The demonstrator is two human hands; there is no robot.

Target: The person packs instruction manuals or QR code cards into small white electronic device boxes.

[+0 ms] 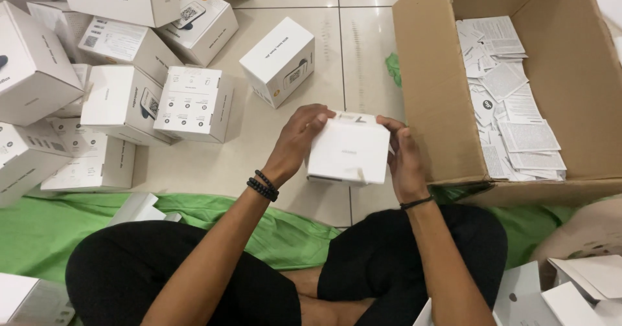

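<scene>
A small white cardboard box (348, 151) is held above the tiled floor between both hands. My left hand (299, 138) grips its left side, fingers curled over the top edge. Clasping its right side is my right hand (403, 161). Black bead bracelets circle the left wrist and a thin black band the right. My crossed legs in black trousers fill the bottom of the view.
Several white boxes (194, 102) lie piled on the floor at the left, one more (280, 60) ahead. A large open brown carton (447, 106) at the right holds several printed leaflets (512, 106). Green cloth (39, 229) lies under me. More white packaging (583, 287) sits bottom right.
</scene>
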